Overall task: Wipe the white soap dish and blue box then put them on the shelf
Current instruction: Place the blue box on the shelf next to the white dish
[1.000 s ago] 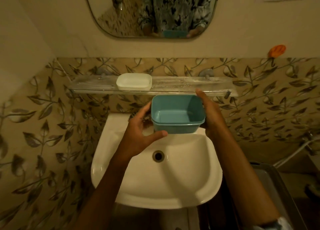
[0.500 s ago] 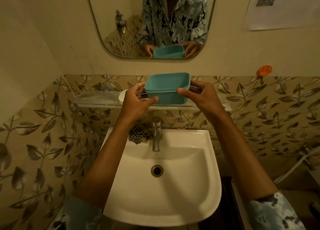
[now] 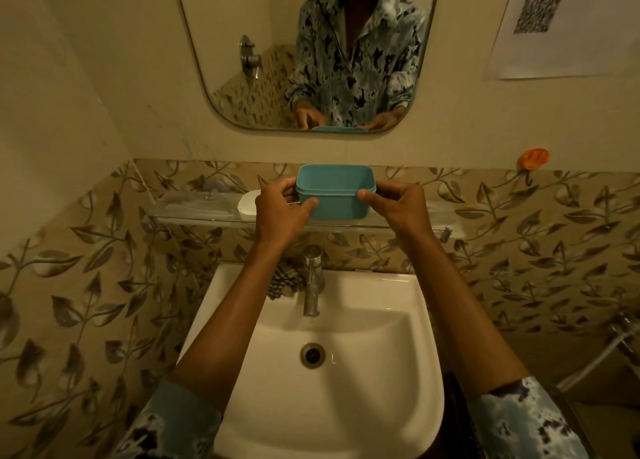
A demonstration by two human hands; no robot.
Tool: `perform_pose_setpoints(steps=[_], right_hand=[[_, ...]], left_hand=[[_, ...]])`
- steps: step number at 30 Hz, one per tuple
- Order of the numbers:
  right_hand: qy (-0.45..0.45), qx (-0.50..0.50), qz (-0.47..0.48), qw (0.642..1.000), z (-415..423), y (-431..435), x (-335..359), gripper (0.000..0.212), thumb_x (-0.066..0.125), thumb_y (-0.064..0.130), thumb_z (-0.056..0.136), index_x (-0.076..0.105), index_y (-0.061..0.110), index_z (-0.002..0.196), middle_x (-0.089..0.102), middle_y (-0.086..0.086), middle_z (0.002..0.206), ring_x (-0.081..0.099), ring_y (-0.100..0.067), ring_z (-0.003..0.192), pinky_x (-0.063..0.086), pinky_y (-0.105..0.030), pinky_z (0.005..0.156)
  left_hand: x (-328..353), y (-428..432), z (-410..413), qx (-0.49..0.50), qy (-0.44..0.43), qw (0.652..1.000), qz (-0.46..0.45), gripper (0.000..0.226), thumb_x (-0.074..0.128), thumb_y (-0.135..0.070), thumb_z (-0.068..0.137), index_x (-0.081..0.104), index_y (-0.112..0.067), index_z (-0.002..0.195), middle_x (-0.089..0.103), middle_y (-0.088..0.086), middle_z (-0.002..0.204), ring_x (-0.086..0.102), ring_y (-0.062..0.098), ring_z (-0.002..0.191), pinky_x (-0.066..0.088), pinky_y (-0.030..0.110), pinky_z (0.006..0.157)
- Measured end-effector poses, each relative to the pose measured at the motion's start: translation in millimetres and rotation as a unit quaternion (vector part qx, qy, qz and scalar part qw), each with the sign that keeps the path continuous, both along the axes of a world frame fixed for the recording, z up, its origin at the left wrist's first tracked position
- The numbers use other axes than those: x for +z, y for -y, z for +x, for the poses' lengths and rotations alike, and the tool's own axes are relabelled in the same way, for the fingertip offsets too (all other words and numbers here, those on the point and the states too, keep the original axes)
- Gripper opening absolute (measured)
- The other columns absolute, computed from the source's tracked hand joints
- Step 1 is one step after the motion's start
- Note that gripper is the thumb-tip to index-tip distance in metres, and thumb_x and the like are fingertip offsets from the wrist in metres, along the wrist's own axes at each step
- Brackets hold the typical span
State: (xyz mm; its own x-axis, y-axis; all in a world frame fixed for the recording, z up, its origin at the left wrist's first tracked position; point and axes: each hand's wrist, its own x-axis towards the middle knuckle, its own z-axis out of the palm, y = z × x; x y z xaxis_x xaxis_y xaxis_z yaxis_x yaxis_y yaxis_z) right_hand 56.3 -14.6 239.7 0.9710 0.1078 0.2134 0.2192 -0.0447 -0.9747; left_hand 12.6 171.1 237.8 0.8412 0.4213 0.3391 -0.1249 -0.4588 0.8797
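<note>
Leaf-patterned tiles back a narrow clear glass shelf (image 3: 194,209) across the middle of the frame. At its level is the open teal-blue plastic box (image 3: 336,195), upright. Whether its base already rests on the glass or hangs just above it, I cannot tell. A second ago the box was low over the basin; it has since been lifted up to the shelf, so by my reckoning only the setting down and letting go remain.

The left hand (image 3: 280,212) and right hand (image 3: 398,209) each grip one end, thumbs pressed on the near wall, fingers curled round the sides. The white oval soap dish (image 3: 248,202) already sits on the shelf, just left of the box and half hidden behind the left hand. That is the one thing close enough to get nudged.

Below stand a chrome tap (image 3: 312,278) and a checked cloth (image 3: 282,282) on the white ceramic basin (image 3: 346,406).
</note>
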Motion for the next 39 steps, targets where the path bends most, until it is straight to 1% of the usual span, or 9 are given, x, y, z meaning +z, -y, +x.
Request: perform_pose_setpoints(steps=[2, 11, 15, 20, 22, 25, 29, 34, 39], right_hand=[[-0.005, -0.006, -0.003, 1.0, 0, 0, -3, 0.038, 0.073, 0.01, 0.079, 0.066, 0.0, 0.115, 0.072, -0.011, 0.108, 0.067, -0.002, 0.084, 0.053, -0.012, 0.065], [-0.001, -0.015, -0.021, 1.0, 2, 2, -8, 0.039, 0.072, 0.01, 0.081, 0.065, -0.002, 0.117, 0.071, -0.015, 0.112, 0.068, -0.019, 0.1, 0.058, -0.029, 0.083], [-0.006, -0.016, -0.025, 1.0, 0, 2, -10, 0.039, 0.071, 0.01, 0.081, 0.064, -0.002, 0.118, 0.07, -0.014, 0.113, 0.068, -0.02, 0.101, 0.058, -0.028, 0.083], [-0.01, -0.02, -0.034, 0.999, 3, -1, -11, 0.04, 0.071, 0.011, 0.082, 0.064, -0.002, 0.118, 0.07, -0.015, 0.114, 0.067, -0.021, 0.103, 0.058, -0.032, 0.085], [-0.011, -0.019, -0.037, 0.999, 3, -2, -12, 0.039, 0.071, 0.012, 0.082, 0.064, -0.003, 0.118, 0.07, -0.016, 0.114, 0.067, -0.022, 0.103, 0.058, -0.032, 0.085], [-0.018, -0.023, -0.028, 0.999, 5, -2, -15, 0.039, 0.071, 0.01, 0.081, 0.064, -0.003, 0.117, 0.07, -0.016, 0.113, 0.067, -0.023, 0.103, 0.058, -0.032, 0.085], [-0.019, -0.022, -0.023, 0.999, 4, -4, -19, 0.038, 0.073, 0.008, 0.079, 0.065, -0.002, 0.115, 0.07, -0.017, 0.111, 0.068, -0.022, 0.099, 0.057, -0.033, 0.084], [-0.015, -0.023, -0.029, 0.999, 2, -4, -25, 0.037, 0.074, 0.008, 0.078, 0.066, 0.0, 0.113, 0.071, -0.015, 0.109, 0.069, -0.019, 0.096, 0.058, -0.035, 0.086], [-0.002, -0.02, -0.031, 0.999, -1, -3, -28, 0.032, 0.075, 0.011, 0.077, 0.069, 0.003, 0.108, 0.074, -0.005, 0.098, 0.07, -0.006, 0.087, 0.06, -0.023, 0.075]], left_hand=[[-1, 1, 0, 0.002, -0.001, 1.0, 0.005, 0.048, 0.075, -0.006, 0.072, 0.062, -0.007, 0.118, 0.07, 0.01, 0.11, 0.066, 0.012, 0.091, 0.053, 0.015, 0.071], [-2, 7, -1, 0.005, -0.006, 0.999, 0.038, 0.048, 0.075, -0.006, 0.074, 0.06, -0.006, 0.12, 0.069, 0.011, 0.111, 0.064, 0.011, 0.091, 0.053, 0.013, 0.07], [-5, 8, -2, 0.01, -0.02, 0.998, 0.062, 0.047, 0.074, -0.009, 0.076, 0.06, -0.008, 0.121, 0.07, 0.008, 0.109, 0.066, 0.01, 0.087, 0.052, 0.008, 0.065], [-5, 9, -2, 0.023, -0.032, 0.993, 0.113, 0.047, 0.072, -0.012, 0.077, 0.058, -0.009, 0.122, 0.068, 0.01, 0.113, 0.063, 0.023, 0.103, 0.057, 0.04, 0.084], [-5, 9, -1, 0.027, -0.038, 0.99, 0.131, 0.049, 0.071, -0.012, 0.077, 0.056, -0.008, 0.124, 0.066, 0.012, 0.116, 0.06, 0.027, 0.107, 0.055, 0.044, 0.088], [-7, 11, 1, 0.031, -0.044, 0.984, 0.168, 0.05, 0.07, -0.012, 0.078, 0.055, -0.007, 0.125, 0.064, 0.014, 0.118, 0.058, 0.027, 0.108, 0.049, 0.037, 0.094], [-10, 12, 2, 0.041, -0.043, 0.973, 0.222, 0.043, 0.068, -0.013, 0.079, 0.059, -0.008, 0.121, 0.065, 0.012, 0.114, 0.053, 0.024, 0.107, 0.034, 0.02, 0.08], [-15, 11, 1, 0.036, -0.041, 0.968, 0.245, 0.046, 0.069, -0.012, 0.079, 0.058, -0.007, 0.123, 0.064, 0.011, 0.118, 0.053, 0.022, 0.111, 0.038, 0.023, 0.087], [-16, 12, -10, 0.064, -0.027, 0.974, 0.216, 0.064, 0.07, -0.013, 0.078, 0.043, -0.013, 0.136, 0.057, 0.011, 0.123, 0.048, 0.025, 0.115, 0.04, 0.031, 0.094]])
